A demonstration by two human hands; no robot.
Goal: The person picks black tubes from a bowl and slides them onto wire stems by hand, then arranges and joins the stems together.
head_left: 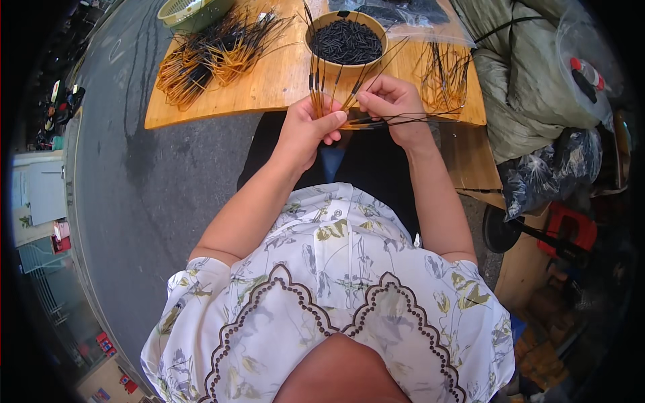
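My left hand (308,129) is closed round a fanned bunch of thin orange-and-black wires (317,94), several of them with a thicker black sleeve partway up. Just to the right, my right hand (398,109) pinches at one of the wires between thumb and fingertips; the exact grip is partly hidden. Long black ends (420,119) stretch rightward past my right wrist. Right behind the hands stands a yellowish bowl (316,59) filled with short black tubes (346,41).
The wooden board (269,97) carries a large heap of wires (208,60) at left and a smaller pile (443,77) at right. A green basket (191,15) stands at the far left. Bulky sacks (517,74), dark plastic bags (551,164) and a red stool (570,228) crowd the right.
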